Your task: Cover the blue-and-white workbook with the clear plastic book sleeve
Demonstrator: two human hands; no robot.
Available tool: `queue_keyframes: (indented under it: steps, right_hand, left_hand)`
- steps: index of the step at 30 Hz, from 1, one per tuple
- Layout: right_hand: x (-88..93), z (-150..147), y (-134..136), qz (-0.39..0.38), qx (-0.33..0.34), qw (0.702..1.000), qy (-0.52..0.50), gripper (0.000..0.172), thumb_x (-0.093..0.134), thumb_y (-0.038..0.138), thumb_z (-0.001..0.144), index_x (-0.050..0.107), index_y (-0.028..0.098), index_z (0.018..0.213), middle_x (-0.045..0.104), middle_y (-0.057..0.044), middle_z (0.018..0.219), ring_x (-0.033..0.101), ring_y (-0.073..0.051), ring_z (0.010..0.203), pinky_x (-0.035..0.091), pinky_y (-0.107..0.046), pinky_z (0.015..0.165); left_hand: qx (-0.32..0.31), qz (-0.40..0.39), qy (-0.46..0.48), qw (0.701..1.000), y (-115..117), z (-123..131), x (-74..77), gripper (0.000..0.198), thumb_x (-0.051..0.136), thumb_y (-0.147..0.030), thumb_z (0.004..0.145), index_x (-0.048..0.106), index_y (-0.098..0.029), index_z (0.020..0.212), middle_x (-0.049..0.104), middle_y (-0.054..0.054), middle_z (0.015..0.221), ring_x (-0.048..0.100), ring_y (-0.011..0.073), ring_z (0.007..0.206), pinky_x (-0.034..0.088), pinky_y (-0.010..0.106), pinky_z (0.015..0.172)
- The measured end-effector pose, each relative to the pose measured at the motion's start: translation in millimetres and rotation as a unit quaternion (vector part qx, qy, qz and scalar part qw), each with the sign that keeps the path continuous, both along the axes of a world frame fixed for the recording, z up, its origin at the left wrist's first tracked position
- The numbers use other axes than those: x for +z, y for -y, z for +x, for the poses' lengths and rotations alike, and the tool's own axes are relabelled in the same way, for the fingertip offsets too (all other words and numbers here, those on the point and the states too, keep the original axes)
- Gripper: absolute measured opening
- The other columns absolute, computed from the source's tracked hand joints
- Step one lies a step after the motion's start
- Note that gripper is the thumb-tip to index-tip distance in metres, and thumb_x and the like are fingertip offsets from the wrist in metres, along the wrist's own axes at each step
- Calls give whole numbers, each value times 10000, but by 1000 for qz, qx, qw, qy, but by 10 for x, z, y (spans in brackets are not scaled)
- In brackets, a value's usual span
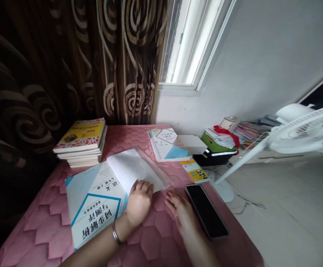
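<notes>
We see large white-and-blue softcover workbook [93, 205] lying flat, slanted, bold black characters on cover; plain white paper sheet [130, 168] overlapping its upper right part; translucent film [163, 177] showing along sheet's right edge; pink hexagon-quilted cover [156, 237] beneath.

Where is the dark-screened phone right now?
In the head view, the phone lies right of centre on the pink quilted cover, just right of the person's right hand, with the yellow panda-printed booklet beyond it.

Swirl-patterned curtain [117, 63], bright window [193, 44], pale wall [264, 63], tiled floor [292, 204]
</notes>
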State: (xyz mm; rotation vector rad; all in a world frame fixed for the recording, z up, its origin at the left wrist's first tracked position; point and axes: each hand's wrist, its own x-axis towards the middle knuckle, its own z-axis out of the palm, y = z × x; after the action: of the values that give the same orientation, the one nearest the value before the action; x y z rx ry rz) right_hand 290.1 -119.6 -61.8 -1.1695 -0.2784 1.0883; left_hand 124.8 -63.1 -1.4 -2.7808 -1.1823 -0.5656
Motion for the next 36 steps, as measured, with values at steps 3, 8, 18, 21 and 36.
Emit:
queue_keyframes:
  steps: [3,8,18,21,36]
  right_hand:
    - [129,-180,7,-51,50,997,-26,265,771,352,626,658,211,819,711,-31,779,664,-152,634,587,-296,605]
    - [247,-404,-185,-60,58,996,-16,163,729,299,627,598,208,658,649,-1,618,576,-109,507,502,-234,500]
    - [146,-530,-249,-143,101,979,107,192,461,330,819,521,278,643,611,-9,541,621,-185,550,523,-312,557]
    - [168,-545,-224,-128,103,982,91,185,489,365,790,537,273,637,634,-10,542,639,-196,552,500,-312,525]
    - [212,-579,-191,-78,104,991,30,125,601,364,641,581,243,617,645,1,507,571,-156,415,425,-261,424]
  left_hand:
    - [12,-4,-2,1000,23,4,94,292,490,-149,893,642,-194,1138,650,110,1133,574,248,1058,467,406,933]
    - [-42,-26,-33,998,19,-19,175,200,515,-217,907,659,-206,1044,661,77,1018,575,227,962,432,408,933]
    - [-72,-67,-82,992,-54,22,196,177,533,-210,897,668,-219,1011,637,67,939,534,229,924,411,360,795]
    - [-69,-60,-101,991,-39,58,261,230,508,-205,911,666,-239,1075,622,79,983,529,232,957,402,357,785]
    - [-30,-103,-158,982,5,150,297,233,479,-148,905,657,-191,1050,602,98,1085,515,259,1053,422,393,832]
